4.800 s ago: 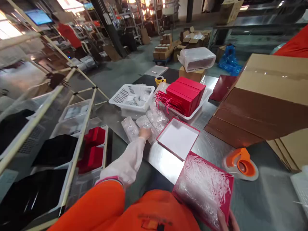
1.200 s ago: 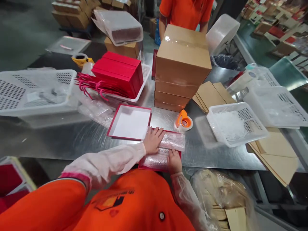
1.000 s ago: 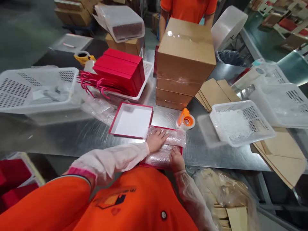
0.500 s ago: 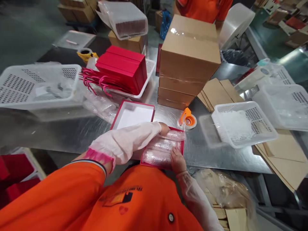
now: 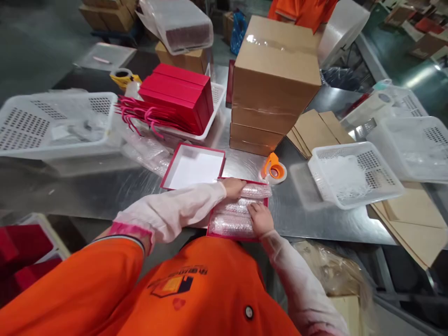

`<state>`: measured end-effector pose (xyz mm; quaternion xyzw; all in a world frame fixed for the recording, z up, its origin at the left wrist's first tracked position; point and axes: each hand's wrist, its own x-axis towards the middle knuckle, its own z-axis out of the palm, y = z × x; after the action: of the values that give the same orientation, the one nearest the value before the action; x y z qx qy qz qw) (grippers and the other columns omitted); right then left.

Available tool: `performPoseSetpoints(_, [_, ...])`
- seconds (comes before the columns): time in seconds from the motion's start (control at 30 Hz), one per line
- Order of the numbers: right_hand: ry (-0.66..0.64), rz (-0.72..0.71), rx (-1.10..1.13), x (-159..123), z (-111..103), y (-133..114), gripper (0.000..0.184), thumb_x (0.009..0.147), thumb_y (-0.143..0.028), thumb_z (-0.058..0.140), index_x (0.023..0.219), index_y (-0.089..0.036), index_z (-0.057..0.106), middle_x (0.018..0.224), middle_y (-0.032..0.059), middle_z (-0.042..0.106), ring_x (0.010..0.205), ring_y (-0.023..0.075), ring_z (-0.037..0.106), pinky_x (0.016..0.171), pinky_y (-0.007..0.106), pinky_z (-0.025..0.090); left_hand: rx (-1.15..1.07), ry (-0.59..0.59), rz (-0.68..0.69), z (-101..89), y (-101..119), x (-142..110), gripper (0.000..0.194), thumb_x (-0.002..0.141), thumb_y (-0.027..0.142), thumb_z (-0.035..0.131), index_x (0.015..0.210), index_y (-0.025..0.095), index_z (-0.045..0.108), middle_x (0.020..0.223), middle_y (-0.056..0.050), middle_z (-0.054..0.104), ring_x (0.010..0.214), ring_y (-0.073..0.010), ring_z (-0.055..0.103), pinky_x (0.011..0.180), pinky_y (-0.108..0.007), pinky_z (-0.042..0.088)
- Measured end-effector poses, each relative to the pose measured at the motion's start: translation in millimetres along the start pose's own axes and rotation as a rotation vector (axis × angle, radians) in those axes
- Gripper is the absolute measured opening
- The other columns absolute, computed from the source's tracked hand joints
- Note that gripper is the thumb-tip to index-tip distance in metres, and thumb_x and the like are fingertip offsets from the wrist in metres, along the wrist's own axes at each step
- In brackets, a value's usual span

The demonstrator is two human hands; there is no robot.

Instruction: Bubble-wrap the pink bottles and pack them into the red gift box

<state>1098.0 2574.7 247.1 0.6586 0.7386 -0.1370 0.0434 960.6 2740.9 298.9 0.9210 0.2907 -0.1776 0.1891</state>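
A red box bottom (image 5: 212, 232) lies at the near edge of the metal table (image 5: 105, 196), filled with bubble-wrapped packets (image 5: 233, 217). My left hand (image 5: 234, 186) rests on the far left end of the packets, fingers curled over the top one. My right hand (image 5: 261, 219) presses down on the packets near the box's right side, fingers bent. The box's red lid (image 5: 193, 167) lies upturned, white inside, just beyond my left hand.
An orange tape dispenser (image 5: 274, 169) sits right of the lid. Stacked cardboard boxes (image 5: 275, 84) stand behind it. White baskets are at left (image 5: 52, 123) and right (image 5: 353, 179). Red bags fill a tray (image 5: 177, 100). Flat cardboard sheets (image 5: 317, 130) lie at right. Another person in orange (image 5: 301, 9) stands beyond.
My left hand slid from the middle of the packets to their far left end. My right hand moved up onto the packets. The camera shifted slightly.
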Motion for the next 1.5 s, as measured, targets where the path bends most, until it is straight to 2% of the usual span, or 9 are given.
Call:
performPoseSetpoints(0.1, [-0.077, -0.022, -0.063, 14.4, -15.6, -3.2, 0.043, 0.101, -0.016, 0.038, 0.139, -0.016, 0.057, 0.134, 0.0132, 0.063, 0.122, 0.0258, 0.054, 0.101, 0.038, 0.045, 0.05, -0.004, -0.022, 0.6, 11.0, -8.3, 0.045, 0.084, 0.026, 0.066, 0.125, 0.007, 0.061, 0.111, -0.02, 0.072, 0.104, -0.0319, 0.069, 0.087, -0.038, 0.054])
performPoseSetpoints(0.27, [-0.051, -0.072, -0.166, 22.1, -11.2, -3.4, 0.042, 0.101, -0.015, 0.036, 0.136, -0.016, 0.059, 0.129, 0.0152, 0.065, 0.115, 0.0267, 0.059, 0.095, 0.038, 0.05, 0.059, 0.151, -0.037, 11.9, 29.7, -36.6, 0.052, 0.089, 0.013, 0.051, 0.139, -0.003, 0.048, 0.131, -0.03, 0.06, 0.119, -0.0369, 0.059, 0.097, -0.046, 0.048])
performPoseSetpoints(0.5, [-0.062, -0.133, -0.181, 40.6, -7.2, -6.7, 0.049, 0.096, -0.007, 0.037, 0.141, -0.011, 0.055, 0.134, 0.0201, 0.061, 0.12, 0.0321, 0.058, 0.096, 0.045, 0.05, -0.049, 0.145, -0.127, -9.5, -4.3, -26.5, 0.04, 0.088, 0.033, 0.062, 0.124, 0.016, 0.063, 0.124, -0.014, 0.065, 0.111, -0.0304, 0.064, 0.094, -0.038, 0.05])
performPoseSetpoints(0.73, [-0.195, -0.138, -0.017, 54.9, -35.5, -0.4, 0.072, 0.07, -0.009, 0.065, 0.141, -0.009, 0.052, 0.122, 0.0184, 0.067, 0.105, 0.0284, 0.064, 0.09, 0.036, 0.049, -0.079, 0.061, -0.13, -22.6, -15.0, -16.7, 0.04, 0.082, 0.035, 0.069, 0.118, 0.015, 0.067, 0.121, -0.014, 0.063, 0.115, -0.0312, 0.058, 0.1, -0.038, 0.047])
performPoseSetpoints(0.87, [-0.204, -0.119, 0.033, 47.4, -47.3, 0.6, 0.06, 0.07, -0.014, 0.064, 0.13, -0.015, 0.061, 0.112, 0.0129, 0.071, 0.107, 0.0282, 0.062, 0.095, 0.038, 0.045, -0.079, 0.051, -0.136, -24.4, -12.1, -19.5, 0.041, 0.082, 0.032, 0.068, 0.119, 0.015, 0.067, 0.123, -0.014, 0.062, 0.115, -0.0312, 0.057, 0.1, -0.038, 0.047])
performPoseSetpoints(1.07, [0.085, -0.048, -0.038, 12.1, -8.4, -9.5, 0.046, 0.086, -0.018, 0.053, 0.13, -0.016, 0.065, 0.119, 0.018, 0.067, 0.106, 0.0305, 0.058, 0.092, 0.045, 0.046, -0.037, 0.225, -0.112, 14.5, 6.7, -30.3, 0.039, 0.09, 0.019, 0.055, 0.128, 0.017, 0.062, 0.13, -0.014, 0.061, 0.119, -0.0312, 0.052, 0.099, -0.044, 0.047])
performPoseSetpoints(1.23, [0.331, -0.158, 0.02, -5.5, 36.1, -8.3, 0.048, 0.086, -0.012, 0.047, 0.132, -0.009, 0.063, 0.126, 0.0191, 0.065, 0.118, 0.0305, 0.055, 0.107, 0.047, 0.043, -0.052, 0.324, -0.021, 53.5, 4.1, -34.7, 0.043, 0.099, 0.02, 0.04, 0.14, 0.017, 0.054, 0.139, -0.011, 0.06, 0.123, -0.0276, 0.05, 0.109, -0.044, 0.039])
performPoseSetpoints(1.37, [0.385, -0.147, 0.083, -5.7, 44.4, -5.1, 0.042, 0.09, -0.014, 0.046, 0.125, -0.009, 0.066, 0.118, 0.0164, 0.067, 0.112, 0.0281, 0.058, 0.106, 0.045, 0.046, -0.089, 0.326, 0.037, 50.3, -4.8, -27.8, 0.049, 0.096, 0.03, 0.054, 0.143, 0.018, 0.051, 0.142, -0.01, 0.059, 0.128, -0.027, 0.047, 0.111, -0.041, 0.037])
performPoseSetpoints(1.5, [0.33, -0.138, 0.124, -6.6, 38.2, -2.5, 0.038, 0.095, -0.016, 0.044, 0.127, -0.014, 0.066, 0.118, 0.0139, 0.068, 0.111, 0.0248, 0.058, 0.103, 0.04, 0.046, -0.157, 0.115, 0.018, 35.7, -9.2, -17.9, 0.056, 0.092, 0.043, 0.06, 0.144, 0.024, 0.051, 0.141, -0.007, 0.061, 0.124, -0.0267, 0.052, 0.105, -0.038, 0.041])
